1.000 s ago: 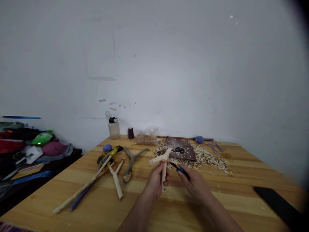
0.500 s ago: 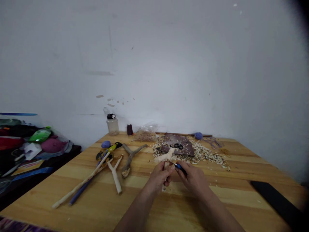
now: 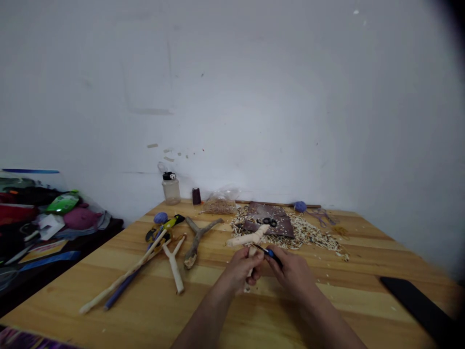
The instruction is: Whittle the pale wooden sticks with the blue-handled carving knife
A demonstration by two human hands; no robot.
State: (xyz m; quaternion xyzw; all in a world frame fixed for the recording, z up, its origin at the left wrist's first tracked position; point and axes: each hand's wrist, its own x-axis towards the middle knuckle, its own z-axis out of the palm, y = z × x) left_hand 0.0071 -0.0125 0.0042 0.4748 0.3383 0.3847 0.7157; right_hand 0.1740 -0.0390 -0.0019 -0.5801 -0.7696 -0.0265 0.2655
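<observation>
Table (image 3: 327,310) stands against the wall (image 3: 254,97).

Back edge, left to right: bottle (image 3: 171,188), spool (image 3: 196,196), bag (image 3: 220,203), ball (image 3: 300,207).

In front of the bag and ball: sheet (image 3: 281,228) with scissors (image 3: 268,222) on it. Shavings (image 3: 319,237) lie around it and to its right.

Left half: long stick (image 3: 123,278) lies diagonally. Y-stick (image 3: 174,264) is to its right, and branch (image 3: 198,237) is right of that.

Centre front: left hand (image 3: 240,269) has the forked stick (image 3: 247,238) in it, above the table. Right hand (image 3: 292,271) is just beside it with the knife (image 3: 271,253), blade at the stick.

Right front corner: slab (image 3: 417,303).

Left of the table and lower: bench (image 3: 72,247) with clutter (image 3: 54,213) on it.
</observation>
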